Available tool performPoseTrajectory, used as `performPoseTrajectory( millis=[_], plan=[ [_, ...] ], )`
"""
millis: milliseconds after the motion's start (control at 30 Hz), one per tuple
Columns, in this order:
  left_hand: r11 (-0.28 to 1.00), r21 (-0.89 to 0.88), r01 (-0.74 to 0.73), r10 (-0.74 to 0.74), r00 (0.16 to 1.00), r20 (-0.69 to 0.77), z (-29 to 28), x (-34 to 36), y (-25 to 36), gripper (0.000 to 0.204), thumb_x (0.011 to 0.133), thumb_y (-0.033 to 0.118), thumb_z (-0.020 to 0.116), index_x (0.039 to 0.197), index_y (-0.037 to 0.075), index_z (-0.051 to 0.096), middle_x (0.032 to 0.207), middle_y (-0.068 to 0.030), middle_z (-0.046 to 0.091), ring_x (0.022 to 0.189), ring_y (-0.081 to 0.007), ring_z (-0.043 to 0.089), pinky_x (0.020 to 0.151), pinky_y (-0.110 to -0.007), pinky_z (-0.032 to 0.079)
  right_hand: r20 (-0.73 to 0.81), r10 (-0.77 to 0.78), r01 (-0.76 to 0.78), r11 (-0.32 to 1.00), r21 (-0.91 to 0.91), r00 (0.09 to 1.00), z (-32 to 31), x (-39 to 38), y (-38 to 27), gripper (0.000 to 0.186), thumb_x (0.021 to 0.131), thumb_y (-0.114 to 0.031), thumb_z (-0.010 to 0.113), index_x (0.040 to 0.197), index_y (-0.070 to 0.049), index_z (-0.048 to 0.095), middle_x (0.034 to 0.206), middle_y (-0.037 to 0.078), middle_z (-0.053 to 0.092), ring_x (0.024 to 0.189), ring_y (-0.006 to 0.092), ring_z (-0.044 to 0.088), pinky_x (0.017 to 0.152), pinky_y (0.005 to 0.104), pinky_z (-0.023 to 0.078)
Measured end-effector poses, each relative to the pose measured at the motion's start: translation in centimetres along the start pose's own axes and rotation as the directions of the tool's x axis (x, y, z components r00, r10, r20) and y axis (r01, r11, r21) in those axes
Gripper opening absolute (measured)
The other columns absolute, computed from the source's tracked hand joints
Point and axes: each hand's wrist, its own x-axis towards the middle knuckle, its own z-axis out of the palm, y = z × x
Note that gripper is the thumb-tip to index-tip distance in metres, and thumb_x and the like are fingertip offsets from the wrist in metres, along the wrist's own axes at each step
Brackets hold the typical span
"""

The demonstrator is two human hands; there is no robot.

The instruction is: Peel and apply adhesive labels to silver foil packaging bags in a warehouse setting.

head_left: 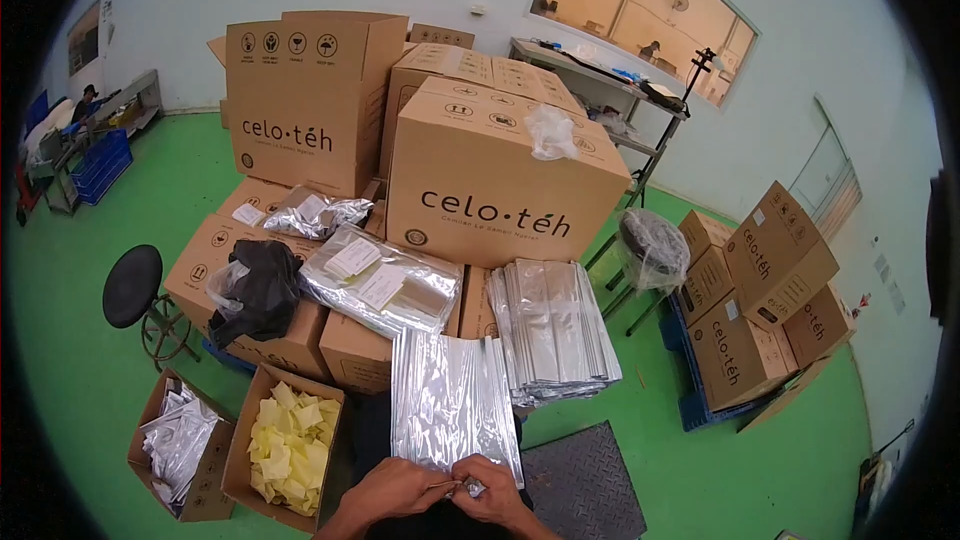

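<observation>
A stack of silver foil bags (450, 390) lies flat at the bottom middle, over my lap. My left hand (400, 490) is closed at its near edge, pinching a thin edge of foil. My right hand (485, 490) is beside it, gripping crumpled foil at the same edge. Just beyond, a thick pile of flat foil bags (555, 330) rests on cartons, next to a silver bundle with pale labels (400, 300). A black plastic bag (270, 290) and a smaller foil bundle (335, 218) sit further left.
Large cartons (500, 180) rise ahead. Open boxes hold yellow paper pieces (292, 440) and foil scraps (175, 435) at lower left. Stools (135, 285), a plastic-covered one (650, 245) included, flank the cartons. More cartons (740, 350) sit on a blue pallet at right. A person (85, 110) works far left.
</observation>
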Motion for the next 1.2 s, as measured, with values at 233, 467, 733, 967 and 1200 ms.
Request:
performPoseTrajectory(
  millis=[233, 467, 733, 967, 1200],
  plan=[
    [0.999, 0.048, -0.014, 0.018, 0.997, -0.071, 0.6, -0.3, -0.1, 0.025, 0.093, 0.032, 0.062, 0.096, 0.009, 0.071, 0.072, -0.0166, 0.067, 0.064, -0.037, 0.066, 0.059, -0.045, 0.053, -0.022, -0.014, 0.013, 1.0, -0.024, 1.0, 0.0, 0.2, 0.2, 0.018, 0.074, -0.004, 0.071, 0.089, 0.001, 0.062, 0.087, 0.013, 0.064, 0.078, 0.0231, 0.066, 0.07, 0.0321, 0.052],
    [0.998, 0.065, -0.005, 0.045, 0.771, -0.635, -0.4, -0.1, 3.0, 0.016, 0.081, 0.014, 0.077, 0.089, 0.003, 0.068, 0.077, -0.0118, 0.067, 0.069, -0.0312, 0.065, 0.062, -0.039, 0.053, -0.234, 0.266, -0.262, 0.964, 0.047, 0.935, -0.9, 1.2, 1.7, 0.015, 0.081, -0.007, 0.071, 0.089, 0.002, 0.064, 0.077, 0.007, 0.065, 0.072, 0.0131, 0.065, 0.069, 0.0286, 0.053],
    [0.966, -0.252, -0.057, -0.096, 0.827, -0.555, 2.0, 0.5, 1.4, 0.013, 0.083, 0.008, 0.074, 0.092, 0.0, 0.07, 0.089, -0.0132, 0.072, 0.081, -0.029, 0.069, 0.074, -0.037, 0.055, 0.021, 0.246, -0.24, 0.915, 0.324, 0.969, -1.4, 1.7, -0.9, 0.01, 0.087, -0.003, 0.071, 0.094, 0.003, 0.066, 0.09, 0.006, 0.065, 0.082, 0.0112, 0.061, 0.074, 0.0258, 0.049],
    [0.948, -0.302, -0.101, -0.079, 0.843, -0.532, 3.0, 1.0, 0.9, 0.011, 0.084, 0.003, 0.072, 0.094, 0.0, 0.069, 0.094, -0.0134, 0.07, 0.087, -0.0278, 0.068, 0.078, -0.035, 0.054, 0.019, 0.234, -0.229, 0.929, 0.292, 0.972, -1.9, 1.4, -0.9, 0.009, 0.086, -0.002, 0.07, 0.094, 0.002, 0.067, 0.092, 0.007, 0.065, 0.083, 0.0122, 0.061, 0.074, 0.0262, 0.049],
    [0.536, -0.837, -0.112, -0.388, 0.847, -0.362, 5.1, 0.7, -0.6, 0.012, 0.096, 0.009, 0.061, 0.1, -0.002, 0.064, 0.097, -0.0051, 0.067, 0.088, -0.0126, 0.064, 0.075, -0.029, 0.052, -0.169, 0.323, -0.191, 0.828, 0.527, 0.931, -1.6, 1.0, 1.0, 0.011, 0.087, 0.003, 0.061, 0.096, -0.002, 0.059, 0.092, 0.005, 0.063, 0.083, 0.0121, 0.061, 0.078, 0.0277, 0.05]
  ],
)
